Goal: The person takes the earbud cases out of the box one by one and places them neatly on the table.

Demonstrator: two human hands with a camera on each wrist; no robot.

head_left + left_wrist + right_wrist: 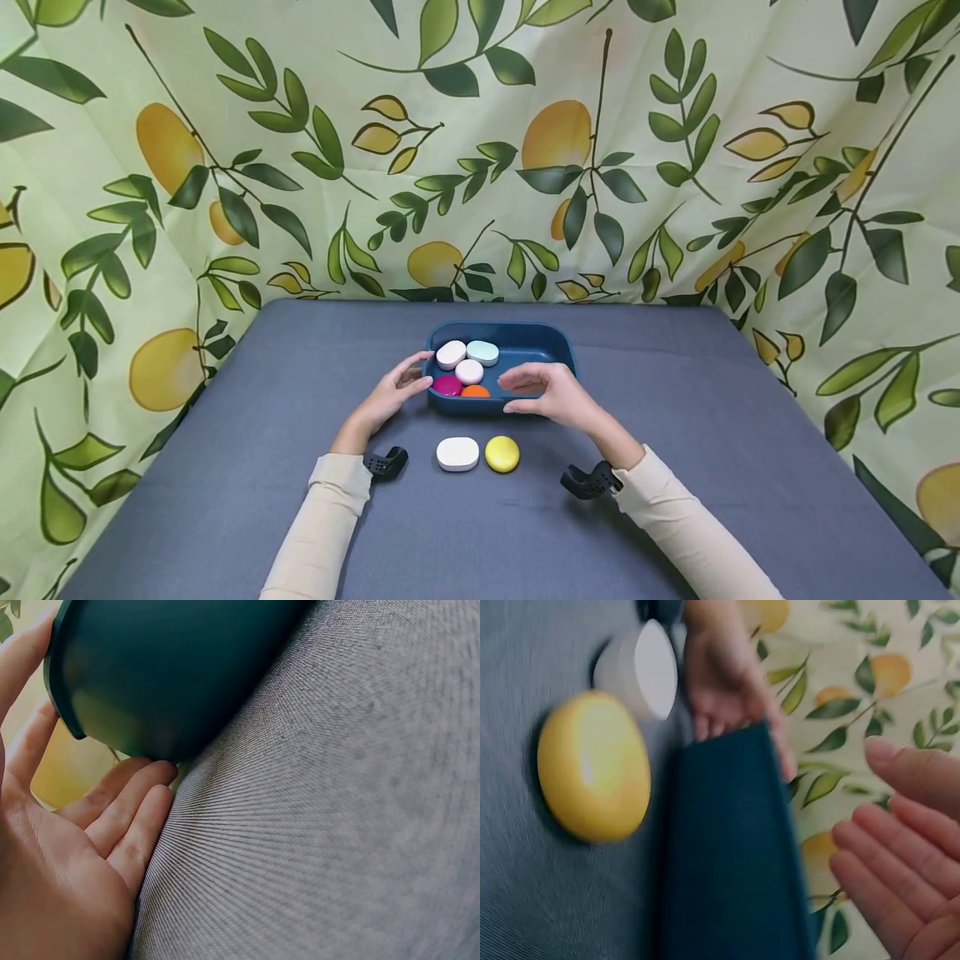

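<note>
One grey table (225, 467), leafy lemon backdrop (225, 167)

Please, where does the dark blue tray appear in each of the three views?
Head view: the dark blue tray sits at the centre of the table, between both hands.
Left wrist view: its outer wall fills the upper left, with the left hand touching it.
Right wrist view: its wall runs down the centre.
Shared landmark: the tray's rim.

Left hand (393, 393) and right hand (551, 393) open, seemingly relaxed.
</note>
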